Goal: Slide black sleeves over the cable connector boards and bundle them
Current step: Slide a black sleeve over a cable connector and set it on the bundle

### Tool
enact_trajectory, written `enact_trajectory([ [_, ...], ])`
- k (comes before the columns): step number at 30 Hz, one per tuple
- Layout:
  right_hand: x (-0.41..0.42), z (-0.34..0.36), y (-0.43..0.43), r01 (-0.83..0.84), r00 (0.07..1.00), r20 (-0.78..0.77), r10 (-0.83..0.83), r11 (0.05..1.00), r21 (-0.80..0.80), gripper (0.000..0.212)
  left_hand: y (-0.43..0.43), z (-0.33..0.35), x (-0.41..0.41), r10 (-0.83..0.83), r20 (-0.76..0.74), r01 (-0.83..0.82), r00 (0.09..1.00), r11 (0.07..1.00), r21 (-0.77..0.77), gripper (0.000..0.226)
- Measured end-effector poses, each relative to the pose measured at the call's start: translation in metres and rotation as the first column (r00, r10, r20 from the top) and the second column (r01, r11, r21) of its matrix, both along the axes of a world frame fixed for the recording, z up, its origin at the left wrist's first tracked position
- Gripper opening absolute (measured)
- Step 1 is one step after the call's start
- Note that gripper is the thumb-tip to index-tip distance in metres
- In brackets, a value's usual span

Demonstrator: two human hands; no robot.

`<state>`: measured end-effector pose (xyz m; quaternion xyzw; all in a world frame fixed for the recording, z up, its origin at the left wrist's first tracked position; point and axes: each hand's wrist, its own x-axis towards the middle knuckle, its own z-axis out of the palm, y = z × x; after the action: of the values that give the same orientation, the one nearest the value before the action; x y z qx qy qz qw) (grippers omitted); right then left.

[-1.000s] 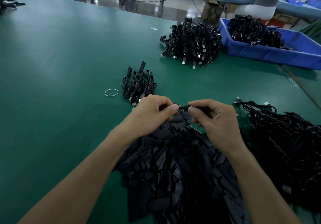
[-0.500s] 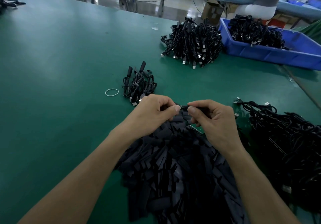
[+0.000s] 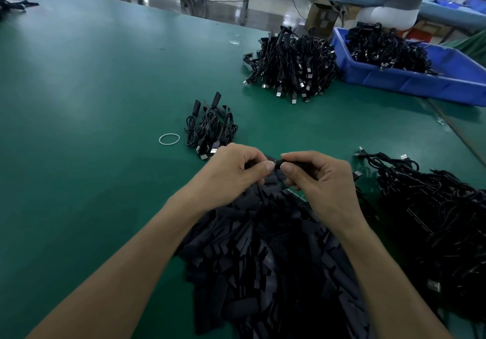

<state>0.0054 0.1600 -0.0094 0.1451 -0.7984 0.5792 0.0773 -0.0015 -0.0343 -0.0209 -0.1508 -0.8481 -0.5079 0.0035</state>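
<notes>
i see my left hand and right hand pinched shut on one black sleeve above the sleeve pile, thumbs meeting, probably to feed it over a board.

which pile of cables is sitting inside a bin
The far-right cable pile, lying in the blue bin; the other piles rest directly on the green table.

Compared with a second ago, the gap between the two hands narrows: the left hand and right hand now sit thumb tip almost against thumb tip. The short stretch of black sleeve once visible between them is now nearly hidden under the right fingers.
</notes>
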Motion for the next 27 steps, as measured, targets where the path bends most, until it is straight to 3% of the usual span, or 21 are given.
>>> enact_trajectory([
  [3, 0.002, 0.001, -0.003, 0.097, 0.995, 0.017, -0.096, 0.990, -0.105, 0.033, 0.002, 0.002, 0.002, -0.008, 0.003, 0.008, 1.000, 0.999, 0.031, 0.021],
  [6, 0.005, -0.002, -0.009, 0.226, 0.974, 0.034, -0.224, 0.947, -0.229, 0.026, 0.006, 0.003, 0.004, 0.006, 0.005, -0.006, 1.000, 1.000, 0.018, 0.023],
  [10, 0.008, -0.011, -0.020, 0.288, 0.956, 0.014, -0.293, 0.927, -0.239, 0.027, 0.009, 0.002, 0.006, 0.057, -0.012, -0.057, 0.998, 0.998, 0.015, 0.024],
  [17, 0.010, -0.015, -0.032, 0.249, 0.966, 0.008, -0.257, 0.928, -0.278, 0.041, 0.011, 0.001, 0.005, 0.110, -0.049, -0.110, 0.993, 0.994, 0.015, 0.028],
  [27, 0.014, -0.013, -0.035, 0.229, 0.972, -0.001, -0.237, 0.940, -0.251, 0.043, 0.012, 0.000, 0.004, 0.098, -0.073, -0.093, 0.993, 0.994, 0.061, 0.027],
])
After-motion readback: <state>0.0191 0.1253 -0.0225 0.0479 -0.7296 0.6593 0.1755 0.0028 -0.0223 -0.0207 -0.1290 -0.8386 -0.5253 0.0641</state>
